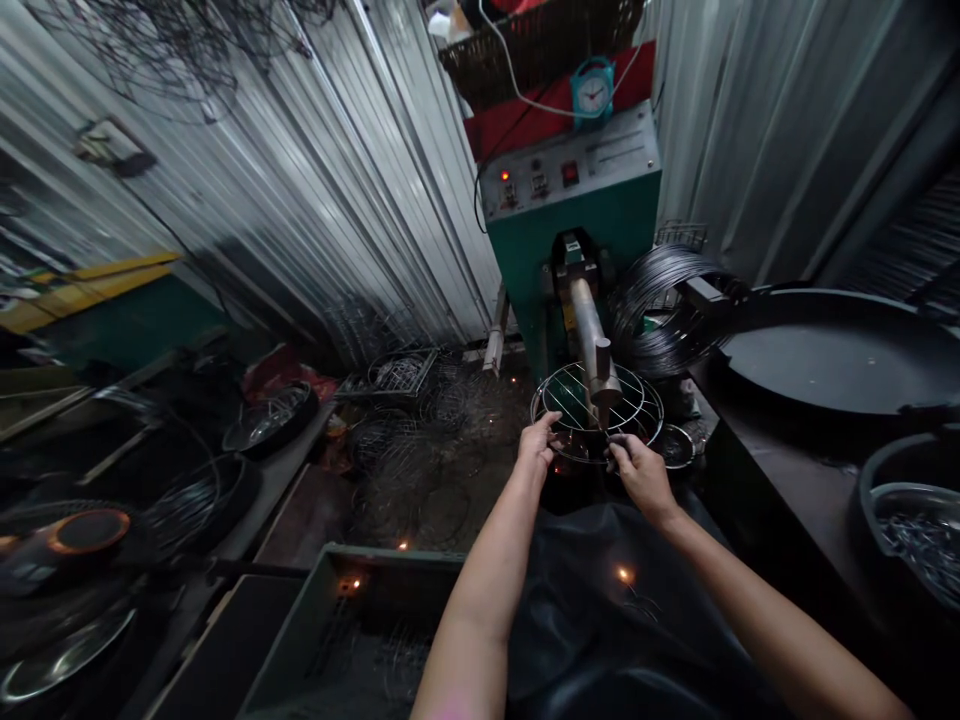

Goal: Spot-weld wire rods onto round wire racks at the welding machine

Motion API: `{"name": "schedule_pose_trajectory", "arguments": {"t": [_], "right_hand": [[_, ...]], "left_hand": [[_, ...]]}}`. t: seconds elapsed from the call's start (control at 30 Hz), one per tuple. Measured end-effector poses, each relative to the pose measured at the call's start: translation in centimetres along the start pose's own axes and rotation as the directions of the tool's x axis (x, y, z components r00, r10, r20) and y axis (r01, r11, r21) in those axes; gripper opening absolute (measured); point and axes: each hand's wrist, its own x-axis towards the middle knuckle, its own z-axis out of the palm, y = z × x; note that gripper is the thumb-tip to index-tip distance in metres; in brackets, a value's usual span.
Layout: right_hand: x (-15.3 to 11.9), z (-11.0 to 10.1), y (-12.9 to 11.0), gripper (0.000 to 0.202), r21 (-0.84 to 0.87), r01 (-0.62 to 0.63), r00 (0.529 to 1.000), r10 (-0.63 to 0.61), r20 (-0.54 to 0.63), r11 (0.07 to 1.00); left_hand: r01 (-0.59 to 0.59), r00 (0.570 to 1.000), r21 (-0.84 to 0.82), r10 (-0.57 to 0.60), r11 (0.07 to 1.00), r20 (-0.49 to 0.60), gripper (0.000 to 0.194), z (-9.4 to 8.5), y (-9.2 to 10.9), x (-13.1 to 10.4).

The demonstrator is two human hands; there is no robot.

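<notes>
A round wire rack, made of rings with straight cross wires, lies level under the arm of a green spot welding machine. My left hand grips its rim at the near left, thumb on top. At the near right, my right hand is closed in a pinch at the rim, close beside the electrode tip. Whether a small piece is also between those fingertips, I cannot tell. Small sparks glow around the rack and over the dark apron on my lap.
A coil of wire hangs right of the machine, near a large black round tray. A bowl of small metal parts stands at the right edge. Lower left is a green crate; wire pieces litter the floor.
</notes>
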Motion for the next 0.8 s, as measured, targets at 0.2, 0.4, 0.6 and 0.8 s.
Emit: {"name": "schedule_pose_trajectory", "arguments": {"t": [0.2, 0.4, 0.6, 0.8], "right_hand": [[-0.9, -0.2, -0.6, 0.031, 0.037, 0.007, 0.998, -0.005, -0.057, 0.999], [-4.7, -4.5, 4.0, 0.040, 0.068, -0.142, 0.981, 0.150, -0.126, 0.988], [-7.1, -7.6, 12.2, 0.028, -0.120, -0.277, 0.959, 0.268, -0.085, 0.953], [-6.6, -6.9, 9.7, 0.033, -0.053, -0.250, 0.968, 0.248, -0.044, 0.967]], "left_hand": [[-0.010, 1.000, 0.088, 0.009, 0.996, 0.010, 0.034, 0.2, 0.0, 0.7], [-0.035, 0.999, 0.060, 0.033, 0.998, 0.025, 0.039, 0.1, 0.0, 0.4], [-0.046, 0.998, -0.014, 0.045, 0.999, -0.051, 0.037, -0.2, -0.7, -0.4], [0.000, 0.995, -0.116, -0.012, 0.993, -0.101, 0.027, -0.3, -1.4, -1.0]]}}
